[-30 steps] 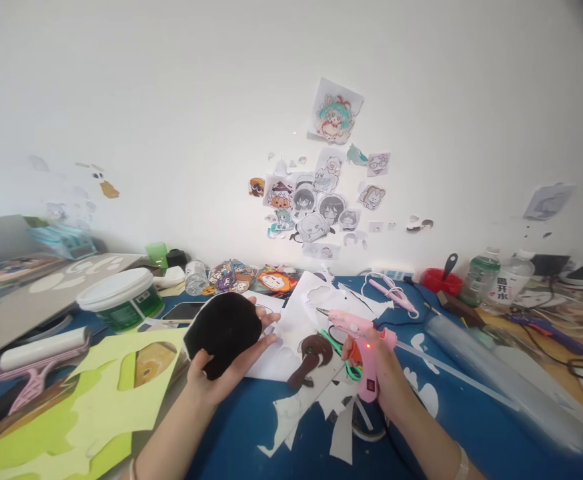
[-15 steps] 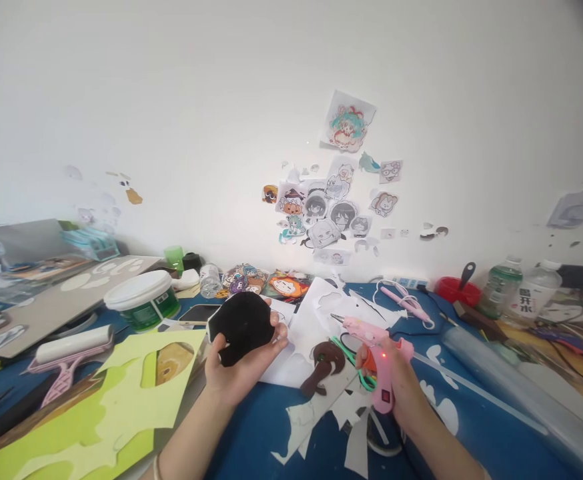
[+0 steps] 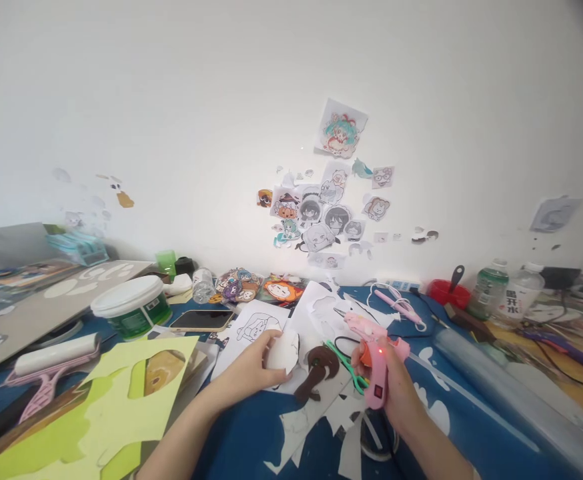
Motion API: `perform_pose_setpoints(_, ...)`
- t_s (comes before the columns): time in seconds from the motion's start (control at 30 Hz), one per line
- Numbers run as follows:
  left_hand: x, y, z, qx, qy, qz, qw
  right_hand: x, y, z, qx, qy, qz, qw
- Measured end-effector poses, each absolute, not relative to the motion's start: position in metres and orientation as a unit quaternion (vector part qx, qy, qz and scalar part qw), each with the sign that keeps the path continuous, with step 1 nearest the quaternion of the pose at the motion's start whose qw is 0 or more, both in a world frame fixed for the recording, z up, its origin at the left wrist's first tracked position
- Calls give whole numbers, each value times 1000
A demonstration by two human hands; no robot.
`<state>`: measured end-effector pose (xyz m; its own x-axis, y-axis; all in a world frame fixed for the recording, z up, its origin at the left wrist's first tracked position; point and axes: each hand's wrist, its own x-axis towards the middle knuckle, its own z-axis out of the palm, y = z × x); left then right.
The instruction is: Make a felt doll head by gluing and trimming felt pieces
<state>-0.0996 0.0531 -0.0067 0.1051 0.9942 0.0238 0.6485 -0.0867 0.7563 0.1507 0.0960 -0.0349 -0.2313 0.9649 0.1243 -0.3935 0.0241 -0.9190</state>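
Note:
My left hand (image 3: 249,368) is closed around the edge of a rounded cutout piece (image 3: 282,352), its white side facing me and a thin dark edge at its right. My right hand (image 3: 394,380) grips a pink hot glue gun (image 3: 377,370) with a red light lit on its body; its metal nozzle points up and left. Between the hands lies a brown cutout (image 3: 320,367) beside green-handled scissors (image 3: 355,380), which are partly hidden by my right hand. Under the left-hand piece are white sheets, one with a line drawing (image 3: 257,328).
Yellow-green cut sheets (image 3: 121,400), a pink-handled roller (image 3: 54,360) and a white-lidded tub (image 3: 130,303) are on the left. A phone (image 3: 201,321) lies behind my left hand. Paper scraps (image 3: 296,427), a clear roll (image 3: 511,393) and bottles (image 3: 489,290) are also about.
The piece in my left hand has turned from its black face to a white one and moved right, lower over the paper. The glue gun stays in my right hand, nearly still.

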Motion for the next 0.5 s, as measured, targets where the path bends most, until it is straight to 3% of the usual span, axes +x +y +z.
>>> perform_pose_setpoints(0.07,-102,57,-14,697,662,223,162,150,97,-34,-290,-459,648,534)
perform_pose_setpoints(0.13,-103,60,-19,699,684,190,88,149,95,-31,-276,-454,666,524)
perform_pose_setpoints(0.5,-109,59,-10,743,659,74,87,144,90,-25,-270,-446,691,501)
